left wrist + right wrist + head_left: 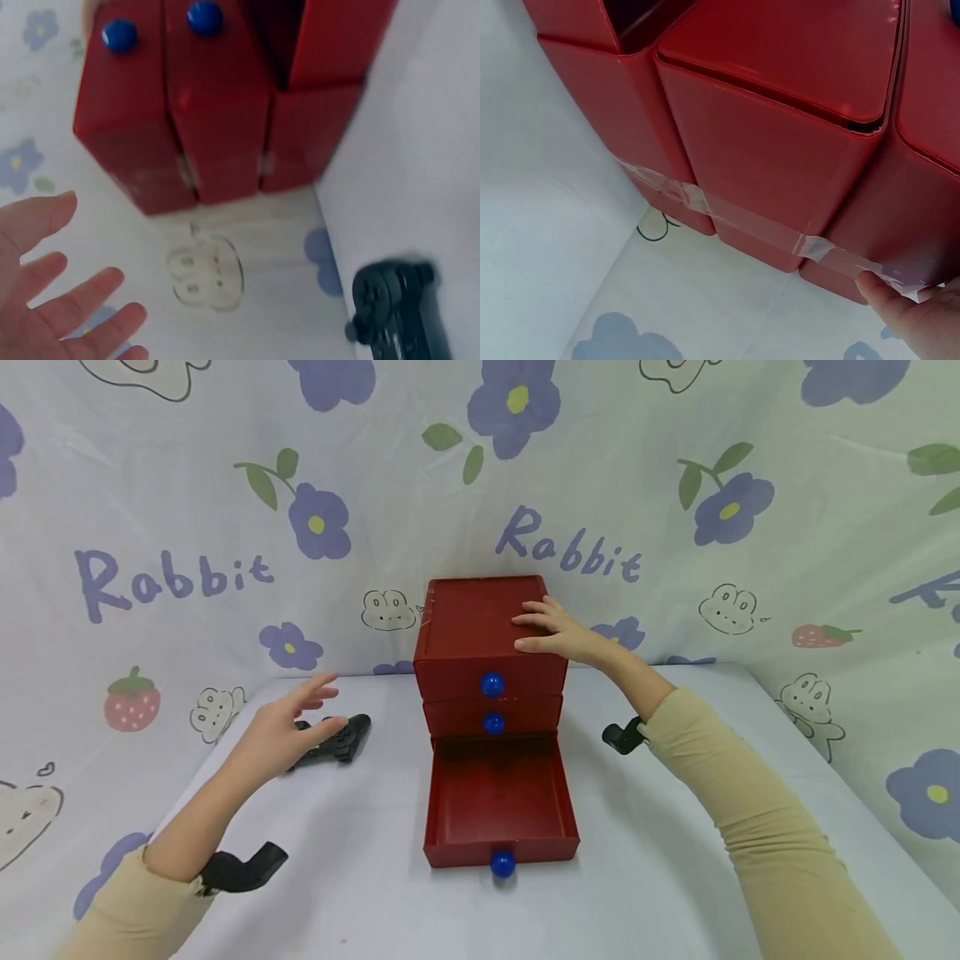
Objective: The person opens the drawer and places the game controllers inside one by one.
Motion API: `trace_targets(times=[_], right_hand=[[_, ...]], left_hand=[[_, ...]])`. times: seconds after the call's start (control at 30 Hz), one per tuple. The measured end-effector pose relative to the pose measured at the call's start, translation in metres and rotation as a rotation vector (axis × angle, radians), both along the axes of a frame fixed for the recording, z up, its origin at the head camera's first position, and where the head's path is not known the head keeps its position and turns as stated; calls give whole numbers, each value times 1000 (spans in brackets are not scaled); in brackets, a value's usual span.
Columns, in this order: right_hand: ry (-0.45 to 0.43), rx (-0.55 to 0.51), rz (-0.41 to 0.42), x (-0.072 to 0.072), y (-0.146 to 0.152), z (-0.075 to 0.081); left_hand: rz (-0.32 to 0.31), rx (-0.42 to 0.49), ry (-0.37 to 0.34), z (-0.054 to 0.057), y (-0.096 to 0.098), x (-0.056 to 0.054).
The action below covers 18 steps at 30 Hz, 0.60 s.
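Observation:
A red three-drawer cabinet stands at the back middle of the table. Its bottom drawer is pulled out with nothing inside it; the upper two are closed, and each drawer has a blue knob. On the cabinet's top, near the right edge, my right hand rests with fingers spread. To the left, my left hand is held in the air with loosely extended fingers, holding nothing. Behind that hand lies a black game controller, partly hidden by it; the left wrist view shows the controller apart from the fingers.
A white table surface spreads around the cabinet. Close behind hangs a pale curtain printed with flowers and rabbits. Clear tape runs across the cabinet's side. Black wrist cameras stick out from both sleeves.

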State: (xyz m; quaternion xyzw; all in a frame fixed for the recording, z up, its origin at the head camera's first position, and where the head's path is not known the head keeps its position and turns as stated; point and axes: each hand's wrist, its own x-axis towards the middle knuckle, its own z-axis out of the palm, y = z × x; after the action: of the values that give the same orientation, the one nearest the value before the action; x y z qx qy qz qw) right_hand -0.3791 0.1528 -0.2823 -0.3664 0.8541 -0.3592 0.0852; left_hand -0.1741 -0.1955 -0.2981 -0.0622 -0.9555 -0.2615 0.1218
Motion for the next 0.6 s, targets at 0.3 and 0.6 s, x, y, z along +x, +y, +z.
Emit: trace_targets(times=[0.3,0.6], right_hand=[[4,-2,0,1,1,0],[7,3,-1,1,1,0]], left_hand=[[91,-71,-5,-1,-45,-30],[191,-93,-122,-44,-91,-49]])
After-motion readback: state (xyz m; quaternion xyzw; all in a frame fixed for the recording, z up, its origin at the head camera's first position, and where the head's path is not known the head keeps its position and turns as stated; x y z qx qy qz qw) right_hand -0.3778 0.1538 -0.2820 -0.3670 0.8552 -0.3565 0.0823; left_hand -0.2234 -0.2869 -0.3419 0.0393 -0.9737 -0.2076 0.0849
